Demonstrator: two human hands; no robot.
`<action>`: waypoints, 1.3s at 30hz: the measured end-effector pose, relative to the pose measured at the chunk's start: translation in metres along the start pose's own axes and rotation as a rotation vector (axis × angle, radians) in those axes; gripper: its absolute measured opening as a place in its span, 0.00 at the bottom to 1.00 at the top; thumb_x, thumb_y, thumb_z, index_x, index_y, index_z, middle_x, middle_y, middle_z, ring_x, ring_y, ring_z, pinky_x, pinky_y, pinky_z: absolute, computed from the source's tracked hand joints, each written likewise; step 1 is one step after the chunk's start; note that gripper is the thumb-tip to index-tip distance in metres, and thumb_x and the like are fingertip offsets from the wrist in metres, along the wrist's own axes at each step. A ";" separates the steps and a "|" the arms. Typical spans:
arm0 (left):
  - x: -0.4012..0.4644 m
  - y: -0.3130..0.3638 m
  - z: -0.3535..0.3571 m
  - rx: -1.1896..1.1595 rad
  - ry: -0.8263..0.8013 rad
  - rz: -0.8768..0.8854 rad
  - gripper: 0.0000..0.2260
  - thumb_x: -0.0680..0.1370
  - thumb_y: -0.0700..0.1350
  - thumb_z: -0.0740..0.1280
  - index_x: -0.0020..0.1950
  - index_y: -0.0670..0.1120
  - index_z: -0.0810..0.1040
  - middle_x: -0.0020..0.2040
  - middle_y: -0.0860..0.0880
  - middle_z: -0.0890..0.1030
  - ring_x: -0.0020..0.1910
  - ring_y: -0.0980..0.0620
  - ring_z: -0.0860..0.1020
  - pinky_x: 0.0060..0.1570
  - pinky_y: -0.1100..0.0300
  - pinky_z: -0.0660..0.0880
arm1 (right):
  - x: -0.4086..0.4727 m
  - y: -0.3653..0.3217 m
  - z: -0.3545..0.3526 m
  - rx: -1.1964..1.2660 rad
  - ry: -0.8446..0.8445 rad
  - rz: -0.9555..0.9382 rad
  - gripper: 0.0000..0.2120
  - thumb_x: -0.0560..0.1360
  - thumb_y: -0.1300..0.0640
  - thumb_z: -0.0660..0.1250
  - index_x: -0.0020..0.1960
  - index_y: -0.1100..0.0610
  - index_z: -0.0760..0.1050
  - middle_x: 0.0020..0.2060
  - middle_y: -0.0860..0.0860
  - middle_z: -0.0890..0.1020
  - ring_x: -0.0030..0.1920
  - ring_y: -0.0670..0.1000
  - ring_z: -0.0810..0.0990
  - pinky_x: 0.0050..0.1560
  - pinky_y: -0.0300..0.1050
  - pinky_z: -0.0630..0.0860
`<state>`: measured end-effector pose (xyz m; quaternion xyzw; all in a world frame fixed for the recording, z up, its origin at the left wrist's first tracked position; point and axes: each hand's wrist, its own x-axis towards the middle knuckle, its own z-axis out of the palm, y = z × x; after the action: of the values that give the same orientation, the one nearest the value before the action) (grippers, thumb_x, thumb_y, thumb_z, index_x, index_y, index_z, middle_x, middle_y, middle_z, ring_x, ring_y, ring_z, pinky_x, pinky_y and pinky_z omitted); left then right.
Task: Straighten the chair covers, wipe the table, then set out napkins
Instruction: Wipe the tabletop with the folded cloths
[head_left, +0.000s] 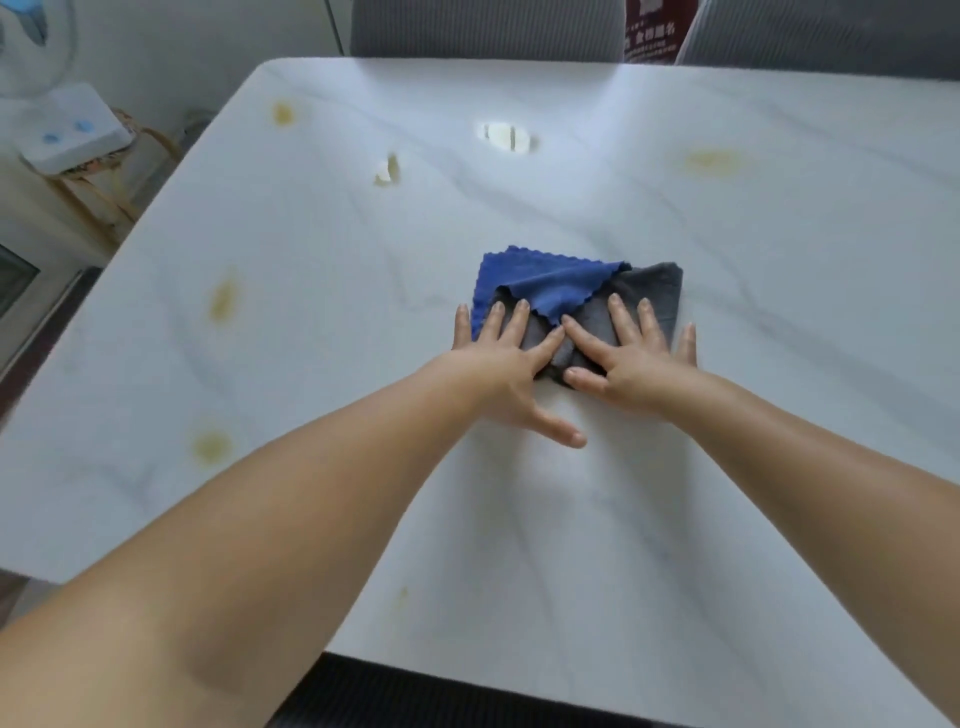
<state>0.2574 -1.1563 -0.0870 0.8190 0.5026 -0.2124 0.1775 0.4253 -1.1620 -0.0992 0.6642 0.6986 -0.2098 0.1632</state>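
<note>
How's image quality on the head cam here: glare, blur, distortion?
Head view: window glare blows out the far table, with a bright reflection patch; wide-angle stretch enlarges both forearms near the bottom edge; overall soft focus, so the yellowish stains look smeared; the left hand, right hand and blue-grey cloth are sharpest.

Cloth (576, 291) mid-table (727, 467), under both hands; two chairs (488, 26) behind far edge.

You saw only the lower backs of two grey chairs (485, 26), cut off at top; your hands (506, 364) hid the cloth's (550, 283) near half.
</note>
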 end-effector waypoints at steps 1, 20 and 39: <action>-0.013 0.003 0.008 0.003 -0.002 0.017 0.56 0.56 0.81 0.57 0.74 0.59 0.32 0.76 0.44 0.33 0.73 0.42 0.31 0.63 0.37 0.27 | -0.012 -0.003 0.009 -0.004 0.003 -0.006 0.30 0.75 0.31 0.48 0.70 0.29 0.35 0.75 0.49 0.32 0.74 0.56 0.31 0.67 0.69 0.34; -0.255 -0.069 0.140 0.140 -0.082 0.184 0.52 0.62 0.79 0.54 0.74 0.56 0.33 0.75 0.43 0.30 0.71 0.44 0.27 0.65 0.38 0.25 | -0.216 -0.189 0.130 -0.080 -0.079 0.003 0.28 0.77 0.34 0.43 0.70 0.34 0.30 0.74 0.53 0.30 0.72 0.61 0.28 0.66 0.68 0.30; -0.250 -0.230 0.127 -0.038 -0.142 -0.221 0.48 0.60 0.81 0.46 0.71 0.60 0.29 0.74 0.44 0.29 0.73 0.44 0.30 0.64 0.36 0.27 | -0.087 -0.338 0.078 -0.156 -0.037 -0.269 0.26 0.79 0.38 0.43 0.73 0.34 0.35 0.75 0.52 0.32 0.73 0.61 0.29 0.63 0.71 0.27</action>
<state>-0.0721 -1.3077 -0.0805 0.7378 0.5800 -0.2786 0.2039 0.0898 -1.2866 -0.0957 0.5458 0.7925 -0.1870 0.1976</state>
